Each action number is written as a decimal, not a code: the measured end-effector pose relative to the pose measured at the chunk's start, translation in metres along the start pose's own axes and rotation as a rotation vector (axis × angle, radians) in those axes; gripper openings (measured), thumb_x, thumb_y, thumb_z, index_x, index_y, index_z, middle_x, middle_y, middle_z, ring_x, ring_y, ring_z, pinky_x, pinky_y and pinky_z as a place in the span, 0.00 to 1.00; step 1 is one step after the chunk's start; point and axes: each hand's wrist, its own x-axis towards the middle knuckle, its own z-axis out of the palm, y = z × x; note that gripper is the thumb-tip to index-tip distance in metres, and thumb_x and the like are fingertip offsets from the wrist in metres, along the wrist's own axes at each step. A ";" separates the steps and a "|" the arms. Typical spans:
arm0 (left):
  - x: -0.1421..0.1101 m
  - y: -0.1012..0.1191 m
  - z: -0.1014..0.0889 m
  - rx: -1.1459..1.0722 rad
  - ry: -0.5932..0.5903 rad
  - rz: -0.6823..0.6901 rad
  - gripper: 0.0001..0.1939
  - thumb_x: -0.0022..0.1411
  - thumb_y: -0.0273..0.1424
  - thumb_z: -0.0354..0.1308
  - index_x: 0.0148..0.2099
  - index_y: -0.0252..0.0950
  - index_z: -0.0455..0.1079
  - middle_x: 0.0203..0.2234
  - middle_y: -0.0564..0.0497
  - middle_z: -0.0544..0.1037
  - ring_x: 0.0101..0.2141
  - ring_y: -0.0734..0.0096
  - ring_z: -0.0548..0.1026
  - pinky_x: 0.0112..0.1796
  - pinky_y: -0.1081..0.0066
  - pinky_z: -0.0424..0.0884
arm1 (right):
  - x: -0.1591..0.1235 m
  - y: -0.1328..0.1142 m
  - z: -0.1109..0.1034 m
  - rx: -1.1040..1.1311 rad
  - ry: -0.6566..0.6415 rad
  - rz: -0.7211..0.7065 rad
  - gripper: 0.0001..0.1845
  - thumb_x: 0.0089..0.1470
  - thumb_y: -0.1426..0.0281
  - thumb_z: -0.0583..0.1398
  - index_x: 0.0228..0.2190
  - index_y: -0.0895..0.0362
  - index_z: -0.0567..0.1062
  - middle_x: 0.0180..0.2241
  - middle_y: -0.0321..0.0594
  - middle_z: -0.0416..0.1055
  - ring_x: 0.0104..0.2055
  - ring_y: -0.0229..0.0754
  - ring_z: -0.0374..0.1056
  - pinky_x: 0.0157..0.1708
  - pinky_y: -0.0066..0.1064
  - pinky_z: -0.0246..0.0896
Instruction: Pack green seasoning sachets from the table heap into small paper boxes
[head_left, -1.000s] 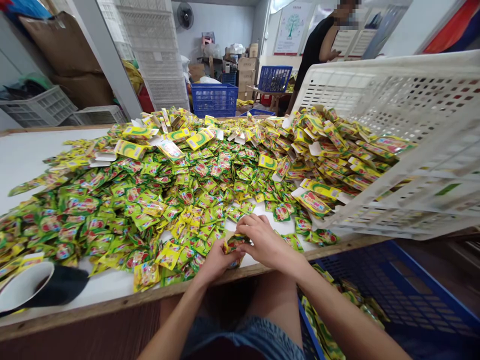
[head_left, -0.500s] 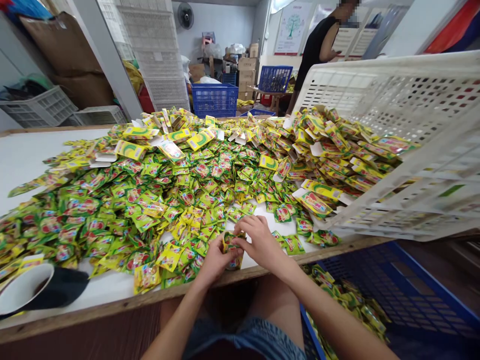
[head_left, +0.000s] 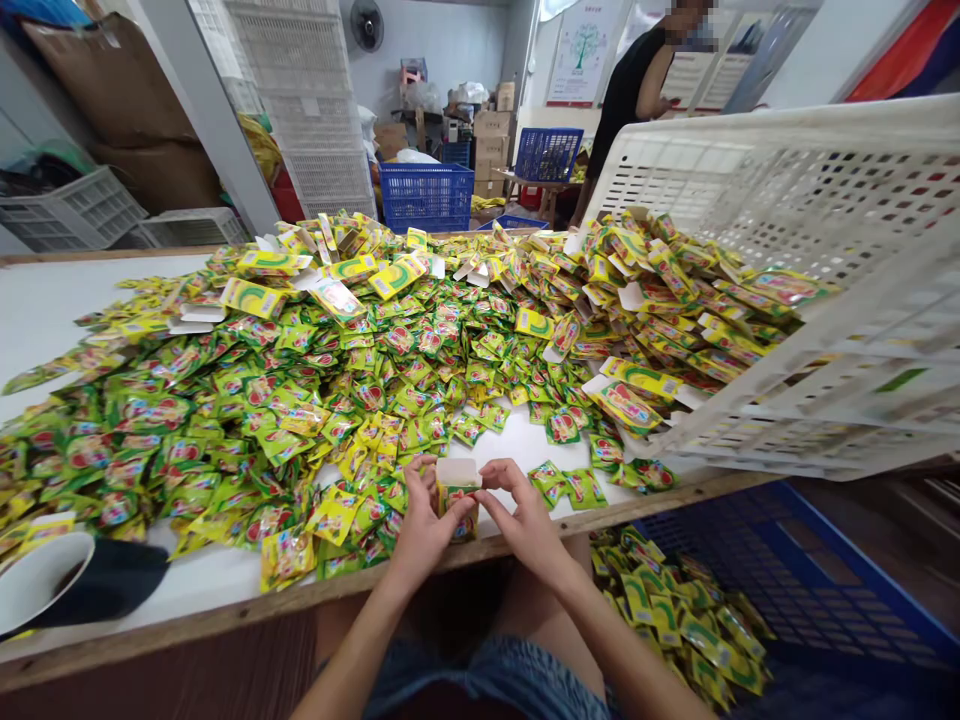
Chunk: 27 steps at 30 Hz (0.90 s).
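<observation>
2 hands [head_left: 466,510] pinch 1 thin card box [head_left: 457,488], its pale flap upright, near glossy packets [head_left: 375,440].

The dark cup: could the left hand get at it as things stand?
Probably yes, at a stretch. The left hand is occupied, holding a small box with its flap up, but only low-lying packets seem to lie between it and the dark cup.

Sachets [head_left: 281,430]: green-yellow, red motifs | tipped crate [head_left: 757,190]: white | mug [head_left: 124,582]: dark, seemingly black outside, white inside
</observation>
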 end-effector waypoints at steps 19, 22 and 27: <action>-0.014 -0.002 -0.017 0.268 0.103 0.206 0.16 0.60 0.28 0.53 0.51 0.40 0.63 0.47 0.46 0.71 0.48 0.64 0.70 0.48 0.63 0.66 | 0.004 -0.001 0.021 0.033 0.035 -0.087 0.16 0.56 0.73 0.55 0.47 0.54 0.65 0.36 0.39 0.71 0.36 0.39 0.67 0.39 0.32 0.63; -0.015 0.000 -0.017 0.320 0.061 0.240 0.12 0.60 0.27 0.53 0.47 0.39 0.67 0.44 0.47 0.73 0.47 0.64 0.71 0.48 0.63 0.66 | 0.003 -0.002 0.018 -0.013 -0.033 -0.155 0.11 0.57 0.74 0.53 0.41 0.53 0.71 0.38 0.40 0.71 0.43 0.41 0.67 0.44 0.35 0.62; -0.015 0.011 -0.020 0.407 0.021 0.279 0.06 0.59 0.28 0.55 0.39 0.38 0.72 0.41 0.47 0.74 0.45 0.64 0.71 0.48 0.63 0.66 | 0.001 -0.006 0.019 -0.043 -0.035 -0.204 0.09 0.54 0.72 0.57 0.39 0.54 0.72 0.40 0.42 0.71 0.47 0.43 0.65 0.47 0.37 0.60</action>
